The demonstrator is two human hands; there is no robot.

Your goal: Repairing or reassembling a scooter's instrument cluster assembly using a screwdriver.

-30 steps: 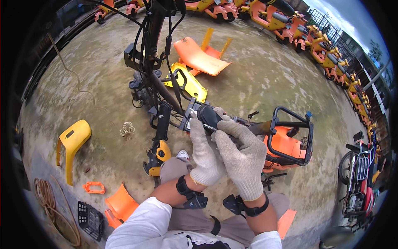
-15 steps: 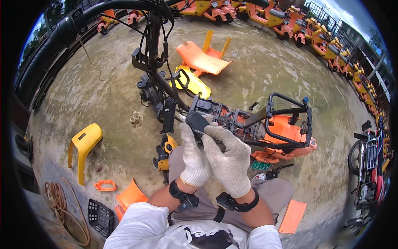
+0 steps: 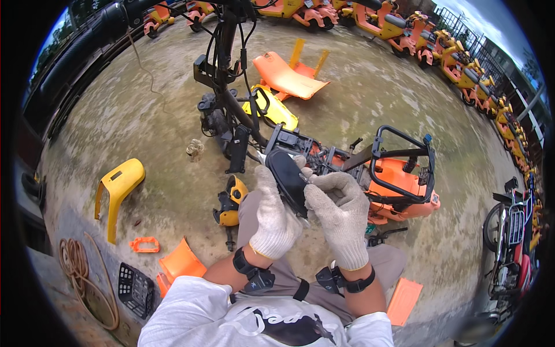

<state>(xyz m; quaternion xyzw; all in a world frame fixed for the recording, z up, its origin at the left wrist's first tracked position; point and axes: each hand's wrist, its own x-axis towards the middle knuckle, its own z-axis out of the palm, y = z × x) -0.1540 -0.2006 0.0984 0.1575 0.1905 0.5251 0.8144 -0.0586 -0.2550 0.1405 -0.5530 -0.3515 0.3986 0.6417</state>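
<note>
My gloved left hand holds a black oblong part upright at an angle, with a silver edge showing beside it. My gloved right hand is pinched on a small silver piece at the right edge of the black part; its exact shape is unclear. Just beyond both hands is the stripped scooter frame, with black cables, exposed brackets and an orange rear body.
Around me lie a yellow panel, orange panels, a yellow plate, a black basket and a coiled hose. A motorcycle stands at the right; rows of scooters line the far edge.
The black part has turned to a more upright angle, showing more of its broad face. My right hand has shifted a little right, to that part's edge, with its fingers more curled.
</note>
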